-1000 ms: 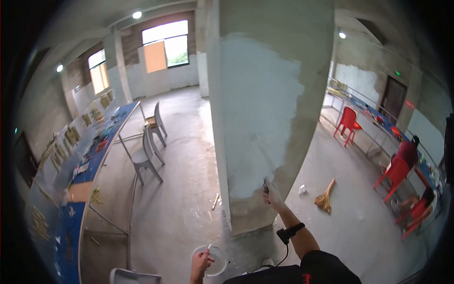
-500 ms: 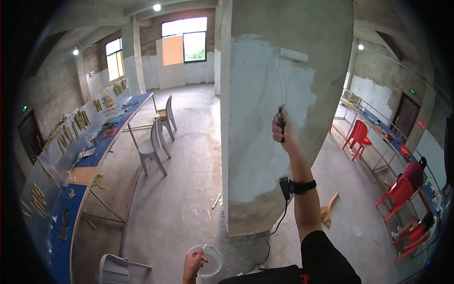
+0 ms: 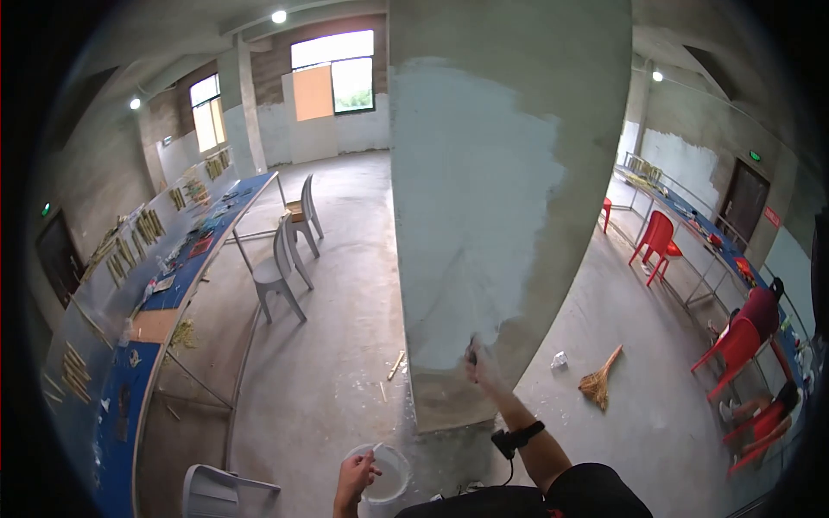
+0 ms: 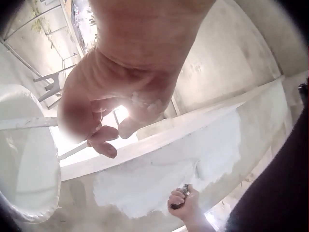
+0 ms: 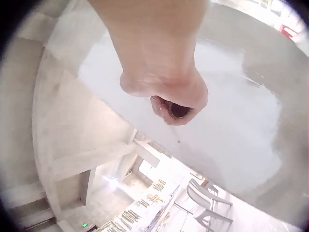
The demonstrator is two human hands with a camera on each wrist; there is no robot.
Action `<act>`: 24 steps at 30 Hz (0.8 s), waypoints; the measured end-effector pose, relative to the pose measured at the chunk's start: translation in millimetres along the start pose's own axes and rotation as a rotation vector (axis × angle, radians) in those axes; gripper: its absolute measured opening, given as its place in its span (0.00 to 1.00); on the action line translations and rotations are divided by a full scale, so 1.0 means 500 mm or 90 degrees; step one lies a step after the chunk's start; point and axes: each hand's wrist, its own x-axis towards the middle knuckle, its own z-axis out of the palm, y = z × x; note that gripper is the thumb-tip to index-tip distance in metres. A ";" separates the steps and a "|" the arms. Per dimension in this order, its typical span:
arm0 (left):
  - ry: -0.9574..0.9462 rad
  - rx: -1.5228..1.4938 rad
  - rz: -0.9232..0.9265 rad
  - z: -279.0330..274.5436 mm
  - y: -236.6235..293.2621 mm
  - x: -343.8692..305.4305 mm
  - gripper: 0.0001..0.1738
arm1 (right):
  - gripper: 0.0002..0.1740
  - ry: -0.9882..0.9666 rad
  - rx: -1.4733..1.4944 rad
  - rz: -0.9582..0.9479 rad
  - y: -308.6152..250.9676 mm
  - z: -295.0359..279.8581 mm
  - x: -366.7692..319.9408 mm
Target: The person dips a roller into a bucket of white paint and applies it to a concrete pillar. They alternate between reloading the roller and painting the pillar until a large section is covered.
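Note:
My right hand grips the dark handle of a paint roller, low in front of a square pillar. The roller's thin rod shows faintly in the left wrist view; its pale sleeve blends into the wet paint. Light grey-white paint covers much of the pillar's front face, with bare grey-green along the top, right side and bottom. My left hand has its fingers curled round the white handle of a white bucket, which hangs low beside the pillar.
Left stands a long blue-topped table with grey chairs near it. A straw broom and a crumpled white scrap lie on the floor at right. Beyond are red chairs, a seated person and another long table.
My right hand first rose, bringing the roller to the upper paint edge, then came back down to the pillar's lower part. The left hand with the bucket stayed nearly in place.

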 end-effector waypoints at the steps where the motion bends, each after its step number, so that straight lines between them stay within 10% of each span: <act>1: -0.004 0.009 -0.001 0.002 0.001 0.003 0.25 | 0.28 -0.011 -0.037 0.009 0.039 -0.009 -0.004; 10: 0.007 0.035 0.011 0.008 -0.002 0.007 0.23 | 0.28 -0.012 -0.001 0.000 0.005 0.004 -0.012; 24: -0.004 0.041 0.005 0.024 -0.002 0.001 0.22 | 0.27 -0.140 0.037 -0.172 -0.460 0.211 0.080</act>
